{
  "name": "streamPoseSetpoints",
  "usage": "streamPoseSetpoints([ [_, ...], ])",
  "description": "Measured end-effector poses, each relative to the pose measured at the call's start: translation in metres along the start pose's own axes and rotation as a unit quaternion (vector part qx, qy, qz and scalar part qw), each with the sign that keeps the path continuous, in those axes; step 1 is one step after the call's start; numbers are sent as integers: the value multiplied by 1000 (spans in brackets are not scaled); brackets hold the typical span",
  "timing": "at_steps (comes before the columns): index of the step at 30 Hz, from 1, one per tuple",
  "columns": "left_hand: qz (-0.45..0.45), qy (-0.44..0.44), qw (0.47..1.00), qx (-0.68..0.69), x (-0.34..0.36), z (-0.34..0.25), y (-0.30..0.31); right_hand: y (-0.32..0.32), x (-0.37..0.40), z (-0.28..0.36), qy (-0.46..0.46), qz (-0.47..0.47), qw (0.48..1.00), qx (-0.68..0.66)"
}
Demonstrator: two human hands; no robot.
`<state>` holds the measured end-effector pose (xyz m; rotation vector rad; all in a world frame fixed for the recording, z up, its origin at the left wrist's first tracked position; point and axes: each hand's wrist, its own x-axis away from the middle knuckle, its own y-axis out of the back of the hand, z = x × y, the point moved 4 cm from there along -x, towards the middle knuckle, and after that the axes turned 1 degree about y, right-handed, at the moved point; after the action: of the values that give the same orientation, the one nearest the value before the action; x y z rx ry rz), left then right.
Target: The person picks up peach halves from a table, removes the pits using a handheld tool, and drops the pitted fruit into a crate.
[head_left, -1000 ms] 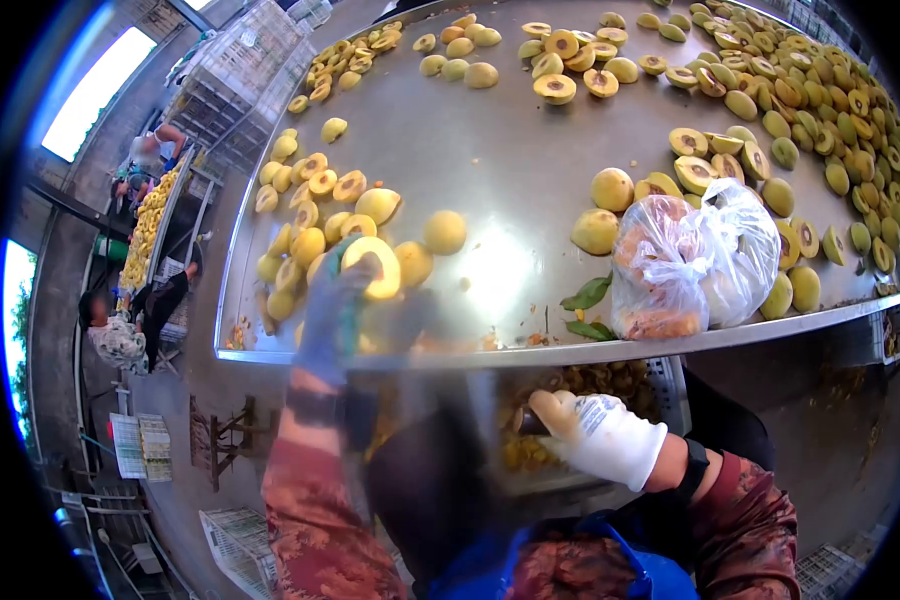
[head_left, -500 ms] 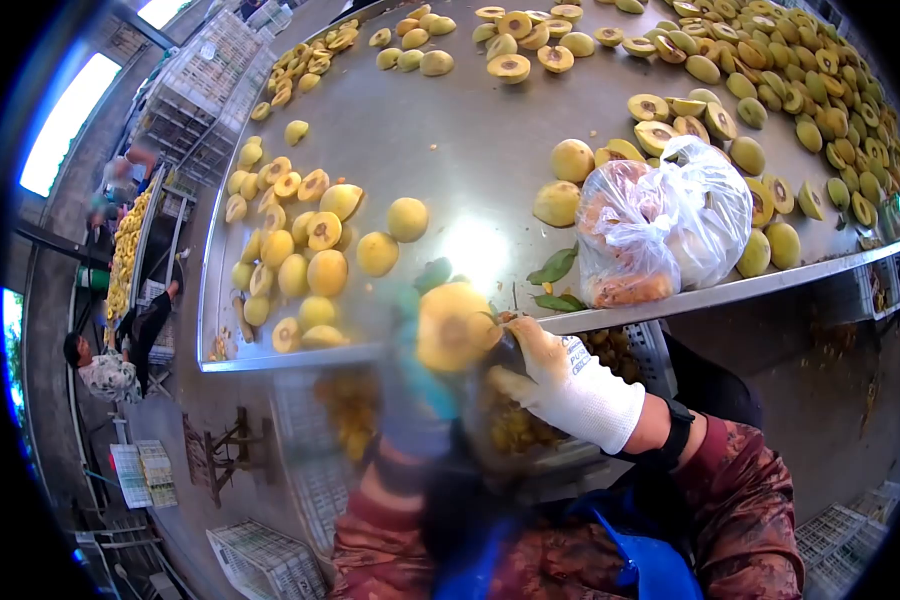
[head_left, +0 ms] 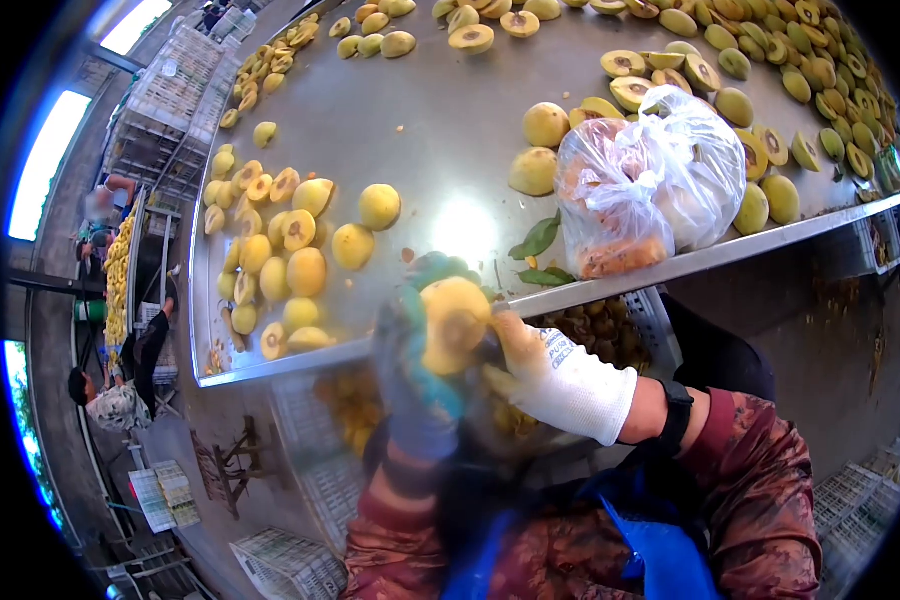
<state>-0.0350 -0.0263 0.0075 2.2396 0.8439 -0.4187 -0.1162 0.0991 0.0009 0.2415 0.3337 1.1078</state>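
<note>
My left hand (head_left: 410, 365), in a blue-green glove and blurred, is closed around a yellow peach half (head_left: 454, 312) with a dark hollow at its middle. My right hand (head_left: 562, 378), in a white glove, is closed right beside the fruit. Something dark shows between its thumb and fingers, too blurred to name. Both hands meet just off the near edge of the metal table (head_left: 440, 160). Whole and halved peaches (head_left: 290, 245) lie on the table to the left, cut faces showing on some.
Clear plastic bags (head_left: 650, 190) with food inside sit at the table's near edge, beside green leaves (head_left: 538, 238). A large heap of peach halves (head_left: 820, 60) covers the far right. Crates with fruit (head_left: 610, 335) stand below the edge. At far left, people work by another table (head_left: 120, 280).
The view has shifted slightly, so the table and its fruit appear farther left. Both hands stay together at the peach half, which has turned a little in the left hand.
</note>
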Motion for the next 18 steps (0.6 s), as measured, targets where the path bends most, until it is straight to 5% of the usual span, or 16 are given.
streamPoseSetpoints([
  [4, 35, -10, 999, 9, 1, -7, 5, -10, 4, -8, 44, -11, 999, 3],
  [9, 34, 21, 994, -100, 10, -15, 12, -12, 4, -6, -14, -4, 998, -58],
  [14, -19, -174, 984, -16, -3, -21, 9, -18, 1, -12, -13, -8, 995, -103],
  [18, -10, 90, 985, 147, 2, -2, 9, -11, -2, -1, 2, -45, 996, -70],
])
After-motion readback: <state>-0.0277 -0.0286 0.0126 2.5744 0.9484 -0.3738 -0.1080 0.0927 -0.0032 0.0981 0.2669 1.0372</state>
